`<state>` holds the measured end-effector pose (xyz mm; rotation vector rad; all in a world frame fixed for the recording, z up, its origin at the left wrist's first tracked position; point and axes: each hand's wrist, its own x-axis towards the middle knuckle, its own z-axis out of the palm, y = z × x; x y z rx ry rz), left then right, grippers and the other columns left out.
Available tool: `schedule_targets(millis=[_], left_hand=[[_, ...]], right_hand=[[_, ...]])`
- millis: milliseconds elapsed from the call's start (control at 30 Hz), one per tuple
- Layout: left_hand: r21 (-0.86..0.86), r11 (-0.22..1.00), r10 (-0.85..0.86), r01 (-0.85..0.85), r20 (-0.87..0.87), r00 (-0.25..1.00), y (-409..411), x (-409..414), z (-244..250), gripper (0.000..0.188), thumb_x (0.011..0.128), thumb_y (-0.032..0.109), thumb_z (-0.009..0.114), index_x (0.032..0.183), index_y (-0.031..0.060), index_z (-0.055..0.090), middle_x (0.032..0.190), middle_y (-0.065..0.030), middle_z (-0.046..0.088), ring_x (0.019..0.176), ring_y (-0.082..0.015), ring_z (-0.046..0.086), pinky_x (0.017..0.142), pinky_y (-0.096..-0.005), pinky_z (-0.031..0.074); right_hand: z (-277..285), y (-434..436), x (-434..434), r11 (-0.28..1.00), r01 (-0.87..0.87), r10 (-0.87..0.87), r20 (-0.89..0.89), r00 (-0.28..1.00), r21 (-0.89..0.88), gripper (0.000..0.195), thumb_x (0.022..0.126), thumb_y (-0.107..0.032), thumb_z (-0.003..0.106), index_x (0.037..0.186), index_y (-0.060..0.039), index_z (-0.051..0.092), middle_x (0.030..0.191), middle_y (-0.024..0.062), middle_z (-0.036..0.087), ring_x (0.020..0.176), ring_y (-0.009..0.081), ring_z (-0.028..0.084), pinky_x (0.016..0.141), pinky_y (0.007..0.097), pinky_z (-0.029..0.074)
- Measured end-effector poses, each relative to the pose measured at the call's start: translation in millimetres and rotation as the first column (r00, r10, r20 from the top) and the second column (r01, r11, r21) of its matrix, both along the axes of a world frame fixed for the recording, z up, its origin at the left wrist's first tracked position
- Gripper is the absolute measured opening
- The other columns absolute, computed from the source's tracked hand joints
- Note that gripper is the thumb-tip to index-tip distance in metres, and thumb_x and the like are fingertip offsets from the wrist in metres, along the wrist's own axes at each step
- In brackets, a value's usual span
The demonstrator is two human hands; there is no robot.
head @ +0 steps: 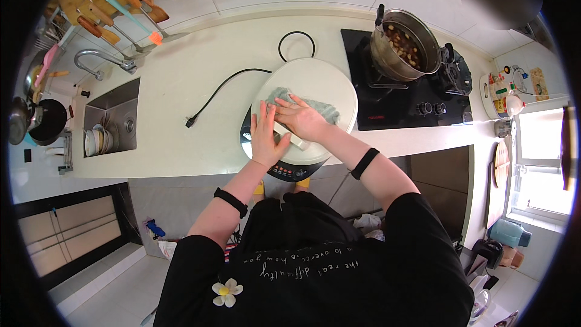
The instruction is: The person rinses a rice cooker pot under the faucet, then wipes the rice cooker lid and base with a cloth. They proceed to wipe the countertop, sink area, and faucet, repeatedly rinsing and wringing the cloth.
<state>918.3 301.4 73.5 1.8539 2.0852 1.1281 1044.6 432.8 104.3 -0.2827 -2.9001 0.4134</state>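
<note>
A round electric griddle with a cream lid [313, 79] stands on the counter, its front edge overhanging the counter's edge. Across the lid lies a rumpled grey-green cloth [327, 110]. My right hand [299, 118] is pressed down on this cloth with fingers stretched out, holding it against the lid. Beside it my left hand [267, 138] rests at the lid's pale bar handle [295, 140], fingers straight and thumb apart, partly hiding the handle. The hands meet near the fingers. Below the lid shows the black control panel [287, 171].
The griddle's black cord ends in a plug [189, 122] on the counter [190, 154]. At right, an uncovered steel pot [379, 56] of brown liquid and pale pieces sits on a black gas hob [390, 116]. Stacked bowls [96, 140] are in the sink [125, 102] at left.
</note>
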Motion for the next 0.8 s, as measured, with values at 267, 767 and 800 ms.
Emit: schedule_targets(millis=[267,767,800], left_hand=[[-0.014,1.000,-0.004,0.005,0.065,0.998,0.7,-1.5,5.3,0.082,0.085,0.047,0.058,0.146,0.0041,0.026,0.152,-0.0285,0.022,0.142,-0.0404,0.023,0.112,-0.0593,0.017],[-0.038,0.999,-0.016,0.017,0.034,0.999,3.7,2.8,2.9,0.057,0.085,0.047,0.059,0.120,0.0036,0.046,0.147,-0.0343,0.026,0.139,-0.0468,0.025,0.110,-0.0628,0.017],[-0.042,0.999,-0.016,0.018,0.050,0.999,3.7,1.5,1.6,0.056,0.086,0.048,0.059,0.118,0.0034,0.046,0.147,-0.0342,0.027,0.139,-0.0464,0.025,0.110,-0.0628,0.017]], right_hand=[[-2.1,-21.9,128.6,0.996,-0.019,0.016,-0.034,0.999,-0.090,0.032,0.081,-0.012,0.065,0.113,-0.0140,0.067,0.136,-0.0011,0.055,0.133,0.0177,0.044,0.115,0.0447,0.030],[-18.3,68.9,-38.4,0.949,0.256,-0.263,0.017,0.965,0.186,0.043,0.094,-0.027,0.050,0.134,-0.0125,0.052,0.147,0.0045,0.042,0.139,0.0200,0.033,0.116,0.0459,0.022],[-24.8,83.6,-42.9,0.920,0.345,-0.356,0.024,0.934,0.185,0.044,0.094,-0.028,0.049,0.135,-0.0120,0.051,0.147,0.0047,0.042,0.139,0.0201,0.033,0.115,0.0465,0.022]])
